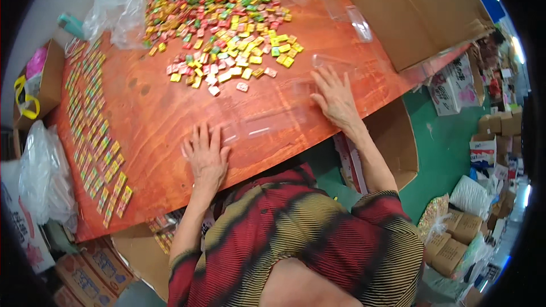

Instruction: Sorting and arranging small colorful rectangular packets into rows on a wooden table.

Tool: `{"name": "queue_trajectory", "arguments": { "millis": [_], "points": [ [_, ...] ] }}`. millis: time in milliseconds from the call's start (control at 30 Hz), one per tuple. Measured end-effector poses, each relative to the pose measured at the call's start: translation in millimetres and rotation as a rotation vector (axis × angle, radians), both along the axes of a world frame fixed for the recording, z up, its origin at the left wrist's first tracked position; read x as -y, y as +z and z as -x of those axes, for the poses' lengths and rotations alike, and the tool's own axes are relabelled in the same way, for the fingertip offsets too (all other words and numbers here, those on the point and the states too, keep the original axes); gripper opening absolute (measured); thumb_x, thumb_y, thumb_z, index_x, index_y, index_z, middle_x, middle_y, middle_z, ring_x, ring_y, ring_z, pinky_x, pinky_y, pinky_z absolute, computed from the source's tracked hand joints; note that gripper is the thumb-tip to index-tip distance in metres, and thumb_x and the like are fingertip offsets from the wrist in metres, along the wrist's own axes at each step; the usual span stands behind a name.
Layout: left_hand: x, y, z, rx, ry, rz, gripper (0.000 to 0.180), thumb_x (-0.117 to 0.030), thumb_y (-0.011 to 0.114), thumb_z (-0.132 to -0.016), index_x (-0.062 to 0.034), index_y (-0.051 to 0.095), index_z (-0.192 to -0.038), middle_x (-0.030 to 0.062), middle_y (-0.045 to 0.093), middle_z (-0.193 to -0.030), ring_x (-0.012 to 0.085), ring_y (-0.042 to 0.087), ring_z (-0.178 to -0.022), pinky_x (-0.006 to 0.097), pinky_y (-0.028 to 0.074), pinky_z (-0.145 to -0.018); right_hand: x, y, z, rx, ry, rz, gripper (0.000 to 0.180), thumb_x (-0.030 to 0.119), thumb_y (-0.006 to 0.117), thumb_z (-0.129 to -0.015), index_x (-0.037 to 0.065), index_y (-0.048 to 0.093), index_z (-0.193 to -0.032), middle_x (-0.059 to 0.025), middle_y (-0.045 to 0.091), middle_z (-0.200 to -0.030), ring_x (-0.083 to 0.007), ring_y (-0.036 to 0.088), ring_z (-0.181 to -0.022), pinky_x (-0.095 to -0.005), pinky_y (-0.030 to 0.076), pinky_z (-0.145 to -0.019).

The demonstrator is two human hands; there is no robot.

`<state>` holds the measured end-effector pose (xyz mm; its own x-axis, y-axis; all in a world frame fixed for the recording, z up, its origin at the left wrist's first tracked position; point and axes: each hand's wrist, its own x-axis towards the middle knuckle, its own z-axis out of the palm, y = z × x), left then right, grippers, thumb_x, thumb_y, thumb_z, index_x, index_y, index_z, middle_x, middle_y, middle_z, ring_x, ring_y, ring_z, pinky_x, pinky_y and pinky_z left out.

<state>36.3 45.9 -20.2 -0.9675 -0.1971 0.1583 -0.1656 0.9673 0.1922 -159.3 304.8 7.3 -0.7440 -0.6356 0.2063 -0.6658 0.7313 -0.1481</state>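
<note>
My left hand [206, 159] lies flat near the front edge of the reddish-orange wooden table [153, 153], fingers stretched out and apart. Between my hands, a clear plastic strip or tray [261, 125] lies on the wood, hard to make out against it; its left end is near my left fingertips. Farther right and higher up, my right hand [336, 98] is spread over the tabletop, thumb apart from the fingers. Its fingertips are by another clear plastic piece [327, 60]; whether they touch it I cannot tell. Neither hand holds anything visible.
A heap of small wrapped pieces [222, 17] in yellow, red and green covers the far middle. Rows of similar pieces [94, 131] line the left side. A clear plastic bag [119, 11], a clear box [359, 24] and a large cardboard box [415, 5] stand around the back.
</note>
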Motion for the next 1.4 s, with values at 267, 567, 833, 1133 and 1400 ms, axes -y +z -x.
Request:
{"name": "queue_trajectory", "arguments": {
  "millis": [267, 567, 833, 1133, 1400],
  "points": [
    [-4.6, 3.8, 0.7, -0.018, -0.039, -0.056, 0.048, -0.023, 0.059, -0.078, -0.012, 0.047, -0.123, 0.0165, 0.036, -0.133, 0.0349, 0.03, -0.124, 0.056, 0.022, -0.098, 56.5, -10.9, -63.3, 0.18, 0.397, -0.043, 0.044, 0.021, 0.056, -0.08, 0.011, 0.047, -0.123, -0.0117, 0.039, -0.132, -0.0334, 0.032, -0.125, -0.0558, 0.018, -0.102],
    [30.4, 9.9, 27.6, -0.189, 0.083, -0.058, 0.046, -0.019, 0.051, -0.084, -0.0079, 0.04, -0.128, 0.0182, 0.029, -0.137, 0.0375, 0.027, -0.125, 0.053, 0.021, -0.1, 90.3, 32.9, -40.2, 0.3, 0.347, 0.089, 0.04, 0.017, 0.062, -0.076, 0.008, 0.051, -0.114, -0.0142, 0.052, -0.106, -0.031, 0.053, -0.095, -0.0407, 0.044, -0.077],
    [78.2, -9.9, 109.9, -0.144, 0.073, -0.072, 0.043, -0.017, 0.055, -0.082, -0.0109, 0.045, -0.123, 0.018, 0.039, -0.129, 0.0378, 0.034, -0.12, 0.051, 0.03, -0.095, 214.2, -27.0, -11.8, 0.032, 0.375, 0.213, 0.022, 0.009, 0.049, -0.077, 0.004, 0.05, -0.098, -0.015, 0.05, -0.083, -0.0306, 0.056, -0.075, -0.0383, 0.045, -0.061],
    [60.1, 1.5, 50.7, -0.314, 0.037, -0.291, 0.041, -0.008, 0.06, -0.076, -0.0078, 0.051, -0.116, 0.0166, 0.046, -0.121, 0.036, 0.043, -0.111, 0.043, 0.036, -0.093, 171.3, -7.9, -8.4, 0.112, 0.386, 0.195, 0.019, 0.007, 0.049, -0.078, 0.008, 0.058, -0.095, -0.0107, 0.054, -0.086, -0.029, 0.055, -0.076, -0.0387, 0.044, -0.063],
    [62.5, 18.7, 52.9, -0.166, 0.107, -0.543, 0.042, -0.007, 0.062, -0.075, -0.0055, 0.05, -0.115, 0.0194, 0.048, -0.11, 0.0343, 0.048, -0.104, 0.038, 0.041, -0.087, 186.5, 0.7, -30.8, 0.185, 0.464, 0.29, 0.013, 0.006, 0.05, -0.077, 0.004, 0.054, -0.09, -0.0128, 0.055, -0.087, -0.0314, 0.056, -0.082, -0.0396, 0.045, -0.066]
  ]
}}
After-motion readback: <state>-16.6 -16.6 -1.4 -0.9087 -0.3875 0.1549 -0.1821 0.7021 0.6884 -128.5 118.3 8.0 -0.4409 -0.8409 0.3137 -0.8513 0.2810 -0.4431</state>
